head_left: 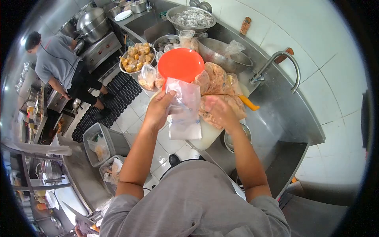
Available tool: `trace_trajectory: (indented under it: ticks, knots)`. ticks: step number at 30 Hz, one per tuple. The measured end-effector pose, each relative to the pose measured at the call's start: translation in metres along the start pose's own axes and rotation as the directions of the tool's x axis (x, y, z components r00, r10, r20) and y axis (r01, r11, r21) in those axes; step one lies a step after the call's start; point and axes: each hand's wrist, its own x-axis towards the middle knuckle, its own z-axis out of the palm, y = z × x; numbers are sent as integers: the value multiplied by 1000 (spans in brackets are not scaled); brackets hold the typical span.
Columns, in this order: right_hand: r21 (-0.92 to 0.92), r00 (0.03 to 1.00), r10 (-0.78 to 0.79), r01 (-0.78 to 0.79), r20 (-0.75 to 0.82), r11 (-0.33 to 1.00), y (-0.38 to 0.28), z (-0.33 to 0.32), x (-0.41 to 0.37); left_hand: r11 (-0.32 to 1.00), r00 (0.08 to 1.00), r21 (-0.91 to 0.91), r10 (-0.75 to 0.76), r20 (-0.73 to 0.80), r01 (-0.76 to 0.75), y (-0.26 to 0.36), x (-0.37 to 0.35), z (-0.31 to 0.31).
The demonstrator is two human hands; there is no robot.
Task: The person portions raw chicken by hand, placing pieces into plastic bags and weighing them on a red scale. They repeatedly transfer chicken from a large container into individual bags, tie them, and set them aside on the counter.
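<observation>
My left hand [158, 107] pinches a clear plastic bag [184, 128] by its upper left side, and the bag hangs flat in front of me. Just right of the bag is my right hand [223, 112], slightly blurred, its fingers apart with no object visible in them. Behind the bag lies a round red-orange plate [181, 65]. Bags of raw meat [215, 79] are piled beyond my right hand, on a white cutting board [207, 140]. A yellow handle [249, 103] sticks out from beside the meat; what it belongs to is hidden.
A steel sink counter [272, 114] with a curved faucet [294, 71] runs along the right. Metal bowls [227, 59] stand behind the meat. Left are a bowl of yellow bagged food [138, 57] and grey bins [94, 144]. Another person [65, 63] stands by the stove.
</observation>
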Motion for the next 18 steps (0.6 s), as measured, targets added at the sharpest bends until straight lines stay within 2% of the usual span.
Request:
trace_trajectory:
  ticks: [2, 3, 6, 9, 12, 14, 15, 18]
  knots:
    - [39, 969, 155, -166, 190, 985, 11, -6, 3, 991, 994, -82, -99, 47, 103, -6, -1, 2]
    - [46, 932, 226, -249, 283, 967, 17, -10, 4, 989, 990, -68, -123, 74, 128, -12, 0, -2]
    - [-88, 924, 283, -269, 259, 959, 37, -20, 13, 982, 983, 47, -184, -7, 184, -17, 0, -12]
    - [238, 973, 137, -180, 186, 954, 47, -34, 12, 999, 1000, -39, 6, -18, -7, -30, 4, -24]
    - [540, 967, 55, -186, 248, 821, 45, -34, 6, 988, 990, -128, 66, -128, -82, -34, 2, -26]
    - [193, 914, 241, -314, 325, 930, 32, -19, -9, 989, 994, -149, 3, -109, -19, -31, -5, -19]
    - [2, 878, 338, -360, 338, 933, 27, -13, -12, 987, 994, -160, -27, -101, 10, -30, -7, -17]
    - [-19, 932, 265, -269, 247, 963, 48, -3, 0, 998, 982, -11, 62, -179, -65, -37, -11, -26]
